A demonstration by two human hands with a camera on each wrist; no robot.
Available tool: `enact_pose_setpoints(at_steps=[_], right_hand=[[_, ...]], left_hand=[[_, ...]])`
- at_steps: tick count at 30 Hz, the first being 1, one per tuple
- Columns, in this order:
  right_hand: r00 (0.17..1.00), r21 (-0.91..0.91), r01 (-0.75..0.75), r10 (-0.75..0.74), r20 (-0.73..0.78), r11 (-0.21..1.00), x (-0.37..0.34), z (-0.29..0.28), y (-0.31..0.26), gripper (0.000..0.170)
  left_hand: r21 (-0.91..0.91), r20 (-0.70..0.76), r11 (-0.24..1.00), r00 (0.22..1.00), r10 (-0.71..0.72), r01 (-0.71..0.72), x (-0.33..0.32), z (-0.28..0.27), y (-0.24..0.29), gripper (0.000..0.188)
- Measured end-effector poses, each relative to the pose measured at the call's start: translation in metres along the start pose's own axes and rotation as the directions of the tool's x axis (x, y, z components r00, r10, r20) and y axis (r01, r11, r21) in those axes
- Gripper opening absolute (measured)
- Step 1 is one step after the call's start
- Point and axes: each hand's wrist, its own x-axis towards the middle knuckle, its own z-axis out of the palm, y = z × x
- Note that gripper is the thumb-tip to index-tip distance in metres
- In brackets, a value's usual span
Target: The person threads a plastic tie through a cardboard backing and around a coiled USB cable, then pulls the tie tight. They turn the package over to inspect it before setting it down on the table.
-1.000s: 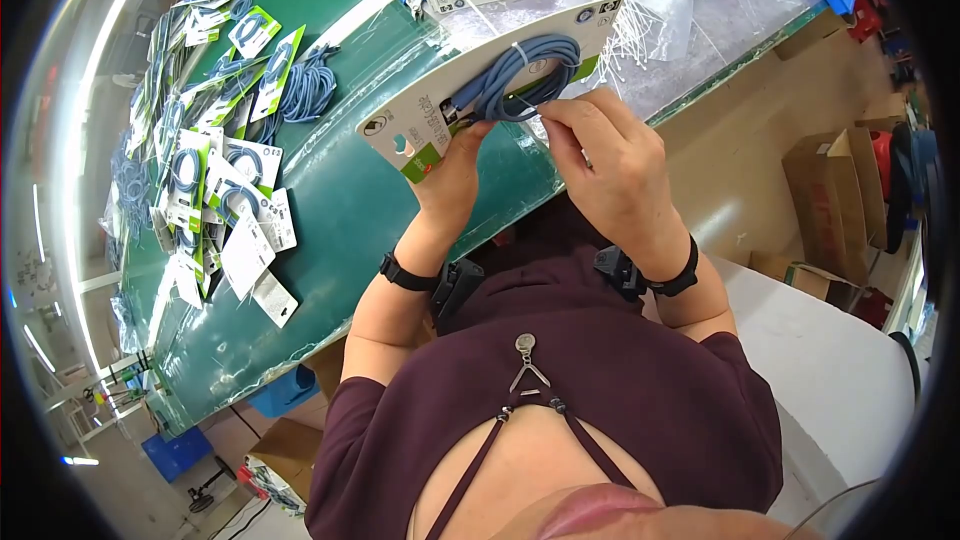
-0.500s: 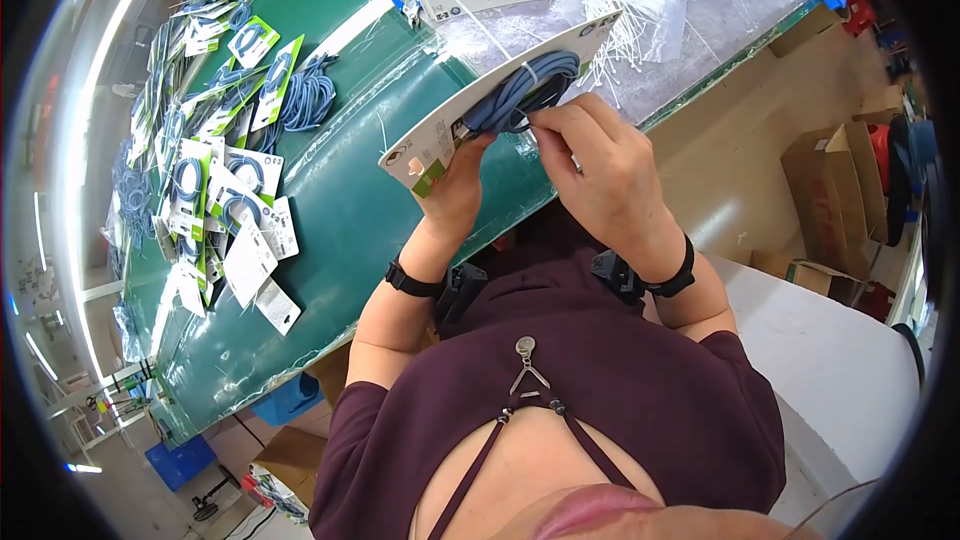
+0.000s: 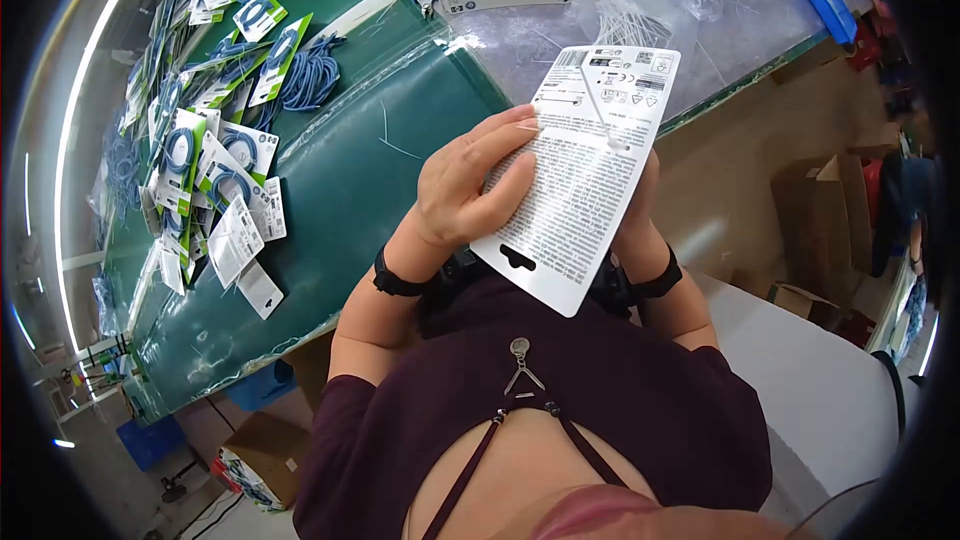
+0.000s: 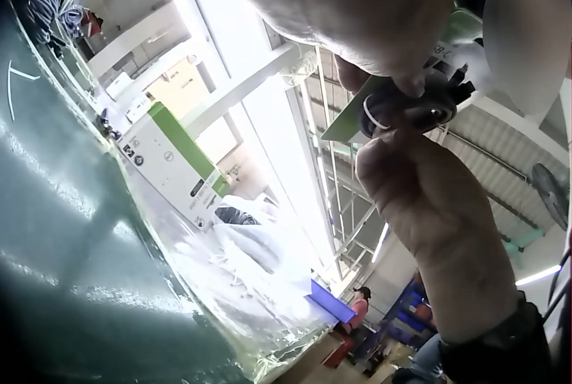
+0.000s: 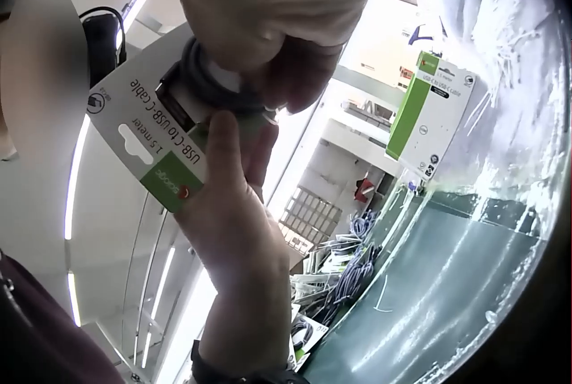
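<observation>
Bench (image 3: 350,200): green, cable packs (image 3: 178,152) at left.
Card (image 3: 575,185): back upward, between hands.
Left hand (image 3: 472,180): clamped on card edge.
Right hand (image 4: 424,192): pinching cable coil (image 5: 197,78).
Tie (image 3: 593,96): apparently being fastened; wants cinching next.

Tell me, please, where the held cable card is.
In the head view, the held cable card is right of centre, between left hand and right hand.

A printed white card (image 3: 578,190) tilts, a coiled cable (image 5: 193,69) against its front

The dark plum top (image 3: 650,400) has a silver charm (image 3: 519,347), and the wristbands (image 3: 397,281) are black.
</observation>
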Motion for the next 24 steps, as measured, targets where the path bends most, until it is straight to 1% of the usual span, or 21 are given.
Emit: enact_pose_setpoints(at_steps=[1, 3, 4, 5, 7, 8, 9, 11, 12, 13, 15, 16, 17, 19, 20, 21, 23, 24], right_hand=[[0.998, -0.098, 0.053, -0.049, 0.036, 0.994, 0.003, 0.0, -0.004, 0.027], [0.983, -0.282, 0.169, -0.14, 0.119, 0.944, 0.008, -0.001, -0.013, 0.025], [0.982, -0.28, 0.171, -0.141, 0.126, 0.945, 0.01, 0.0, -0.017, 0.025], [0.976, -0.33, 0.208, -0.171, 0.137, 0.921, 0.012, 0.0, -0.02, 0.024], [0.96, -0.424, 0.277, -0.23, 0.16, 0.862, 0.013, 0.0, -0.023, 0.021], [0.959, -0.423, 0.279, -0.232, 0.161, 0.862, 0.012, -0.001, -0.021, 0.021], [0.964, -0.36, 0.256, -0.21, 0.162, 0.897, 0.01, -0.004, -0.016, 0.019], [0.973, -0.23, 0.197, -0.161, 0.165, 0.953, 0.008, -0.004, -0.015, 0.017], [0.974, -0.23, 0.193, -0.158, 0.161, 0.954, 0.009, -0.002, -0.015, 0.017], [0.942, -0.264, 0.314, -0.265, 0.204, 0.912, 0.01, 0.001, -0.012, 0.017], [0.836, -0.312, 0.542, -0.459, 0.301, 0.78, 0.017, 0.007, -0.012, 0.016], [0.836, -0.315, 0.541, -0.46, 0.297, 0.78, 0.019, 0.007, -0.011, 0.016], [0.816, -0.349, 0.573, -0.474, 0.331, 0.741, 0.022, 0.007, -0.01, 0.016], [0.772, -0.409, 0.632, -0.492, 0.401, 0.658, 0.024, 0.008, -0.009, 0.016], [0.775, -0.41, 0.63, -0.493, 0.397, 0.66, 0.023, 0.009, -0.009, 0.016], [0.765, -0.397, 0.643, -0.526, 0.371, 0.655, 0.023, 0.01, -0.008, 0.016], [0.745, -0.371, 0.667, -0.583, 0.324, 0.646, 0.022, 0.011, -0.009, 0.016], [0.747, -0.374, 0.665, -0.581, 0.323, 0.647, 0.021, 0.011, -0.008, 0.016]], left_hand=[[0.004, -0.005, 1.0, 1.0, -0.003, 0.003, 0.0, 0.0, -0.002, 0.025], [0.015, -0.054, 0.997, 0.996, 0.074, -0.074, -0.001, 0.001, -0.009, 0.024], [0.023, -0.077, 0.994, 0.991, 0.113, -0.111, -0.002, 0.001, -0.012, 0.024], [0.029, -0.08, 0.993, 0.99, 0.112, -0.11, -0.004, 0.002, -0.011, 0.024], [-0.072, -0.159, 0.996, 0.987, 0.033, -0.045, -0.006, 0.005, -0.01, 0.023], [-0.126, -0.193, 0.992, 0.981, -0.007, -0.018, -0.007, 0.006, -0.011, 0.022], [-0.125, -0.193, 0.992, 0.981, -0.005, -0.02, -0.008, 0.005, -0.012, 0.022], [-0.217, -0.17, 0.97, 0.974, -0.148, 0.11, -0.014, 0.003, -0.014, 0.021], [-0.263, -0.151, 0.949, 0.964, -0.22, 0.175, -0.017, 0.003, -0.015, 0.021], [-0.266, -0.146, 0.947, 0.964, -0.221, 0.177, -0.019, 0.005, -0.014, 0.021], [-0.304, -0.201, 0.909, 0.914, -0.353, 0.285, -0.024, 0.013, -0.01, 0.022], [-0.322, -0.226, 0.885, 0.881, -0.416, 0.335, -0.026, 0.016, -0.008, 0.023], [-0.321, -0.223, 0.886, 0.883, -0.414, 0.334, -0.03, 0.019, -0.007, 0.023], [-0.397, -0.22, 0.775, 0.769, -0.601, 0.492, -0.04, 0.025, -0.007, 0.026], [-0.433, -0.21, 0.705, 0.698, -0.685, 0.561, -0.04, 0.026, -0.006, 0.027], [-0.432, -0.204, 0.705, 0.701, -0.683, 0.562, -0.038, 0.025, -0.007, 0.027], [-0.426, -0.222, 0.763, 0.761, -0.61, 0.487, -0.035, 0.025, -0.009, 0.03], [-0.422, -0.233, 0.788, 0.787, -0.571, 0.447, -0.032, 0.025, -0.008, 0.031]])
